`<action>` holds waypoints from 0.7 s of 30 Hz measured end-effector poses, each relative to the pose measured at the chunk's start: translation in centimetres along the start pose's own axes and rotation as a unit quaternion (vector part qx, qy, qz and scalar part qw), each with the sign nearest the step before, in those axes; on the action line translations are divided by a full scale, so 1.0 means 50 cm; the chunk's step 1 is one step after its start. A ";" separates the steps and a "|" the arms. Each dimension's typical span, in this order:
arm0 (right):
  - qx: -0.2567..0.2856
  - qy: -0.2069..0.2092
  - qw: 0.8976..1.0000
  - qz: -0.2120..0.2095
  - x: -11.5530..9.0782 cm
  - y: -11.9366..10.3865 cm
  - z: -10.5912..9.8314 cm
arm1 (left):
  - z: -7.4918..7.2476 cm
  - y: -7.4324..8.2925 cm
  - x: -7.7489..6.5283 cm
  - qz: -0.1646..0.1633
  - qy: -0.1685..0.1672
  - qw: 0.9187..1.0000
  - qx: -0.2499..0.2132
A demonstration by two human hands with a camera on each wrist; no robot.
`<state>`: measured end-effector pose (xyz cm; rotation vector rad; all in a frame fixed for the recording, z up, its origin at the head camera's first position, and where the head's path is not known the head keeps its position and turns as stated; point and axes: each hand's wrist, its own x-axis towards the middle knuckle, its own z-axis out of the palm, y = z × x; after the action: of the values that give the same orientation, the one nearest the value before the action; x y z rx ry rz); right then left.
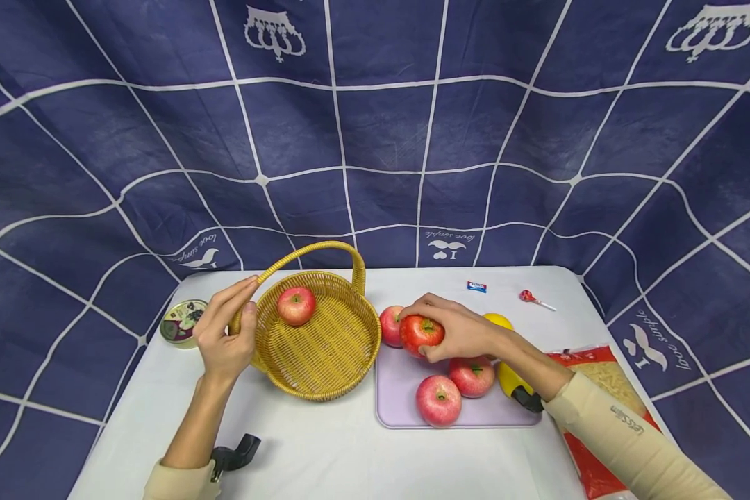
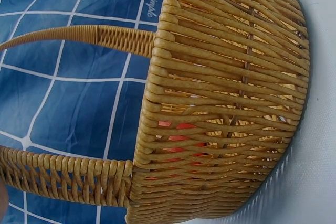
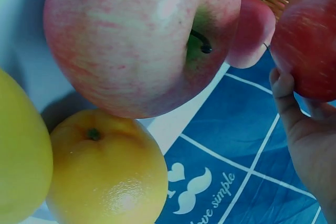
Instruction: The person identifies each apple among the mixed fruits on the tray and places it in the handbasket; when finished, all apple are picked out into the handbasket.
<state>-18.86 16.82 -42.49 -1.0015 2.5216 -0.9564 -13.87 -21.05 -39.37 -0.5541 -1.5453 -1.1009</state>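
My left hand (image 1: pixel 226 333) holds the yellow wicker basket (image 1: pixel 375 340) by its arched handle (image 2: pixel 68 179), thumb and fingers around its left side. One pink-red apple (image 1: pixel 296 306) sits inside the basket, and shows through the weave in the left wrist view. With the fingers and thumb of my right hand (image 1: pixel 459 330) I grip a redder apple (image 3: pixel 310 45) above the lilac tray (image 1: pixel 394 410). Another apple (image 1: pixel 390 325) is just left of it, beside the basket. Two more apples, a front one (image 1: pixel 439 401) and one under my hand (image 1: pixel 471 376), lie on the tray.
An orange-yellow fruit (image 3: pixel 107 166) and a yellow fruit (image 1: pixel 514 378) lie on the tray's right side, partly behind my arm. A round tin (image 1: pixel 184 323) stands left of the basket. A small wrapped candy (image 1: pixel 476 286), a lollipop (image 1: pixel 528 296) and a red bag (image 1: pixel 606 378) are farther right.
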 end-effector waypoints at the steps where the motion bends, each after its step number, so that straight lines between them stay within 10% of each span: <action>1: -0.002 0.001 1.000 -0.001 0.001 0.000 0.000 | 0.000 0.000 0.000 0.000 0.000 1.000 0.000; 21: 0.040 -0.033 0.998 -0.023 0.035 -0.015 0.004 | 0.001 0.006 0.002 0.002 0.000 1.000 -0.003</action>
<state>-19.66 15.11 -42.12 -1.0534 2.3973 -1.0116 -13.69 -20.91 -39.18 -0.5614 -1.5402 -1.1025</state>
